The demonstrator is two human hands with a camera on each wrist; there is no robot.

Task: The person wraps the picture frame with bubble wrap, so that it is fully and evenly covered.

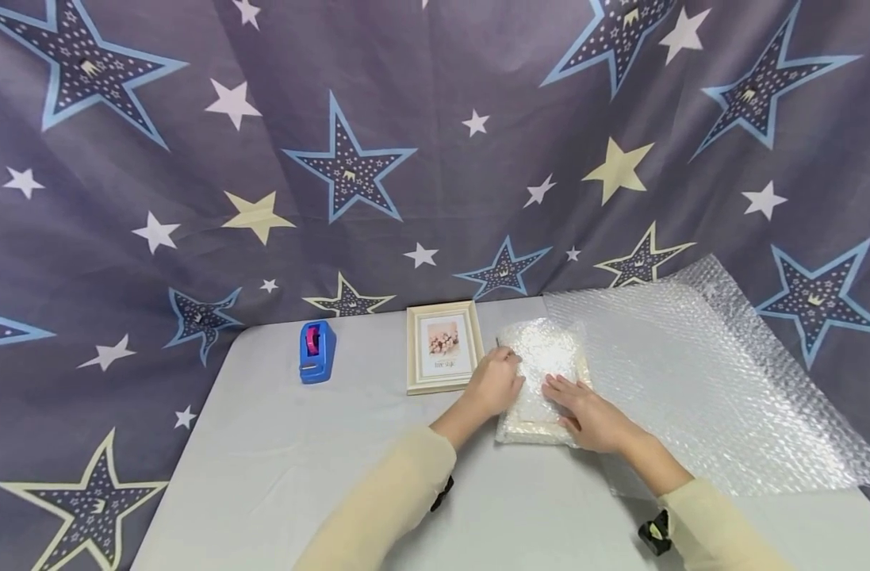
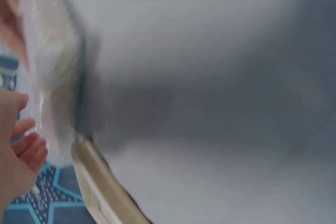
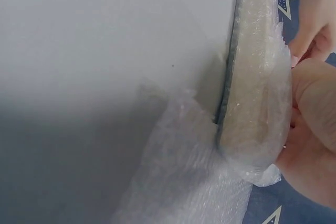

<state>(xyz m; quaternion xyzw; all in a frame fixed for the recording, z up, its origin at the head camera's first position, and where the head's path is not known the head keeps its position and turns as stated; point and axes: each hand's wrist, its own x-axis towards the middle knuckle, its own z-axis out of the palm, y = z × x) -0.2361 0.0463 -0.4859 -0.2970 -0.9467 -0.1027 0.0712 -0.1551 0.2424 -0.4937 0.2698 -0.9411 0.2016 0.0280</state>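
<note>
The bubble-wrapped frame (image 1: 542,361) lies flat on your bench (image 1: 299,476), long axis running away from you, glossy, dimpled, rectangular. Your right hand (image 1: 597,419) rests extended fingers on top; your left hand (image 1: 493,382) bends at its left edge, pinch unclear.

Desk (image 1: 263,476) open near left, easy pass. Picture frame (image 1: 460,382) blocks just left of my left fingers (image 1: 507,355); free lane between it and blue tape dispenser (image 1: 323,357). Bubble wrap sheet (image 1: 699,388) obstructs right. Starry curtain (image 1: 435,206) bars far side.
</note>
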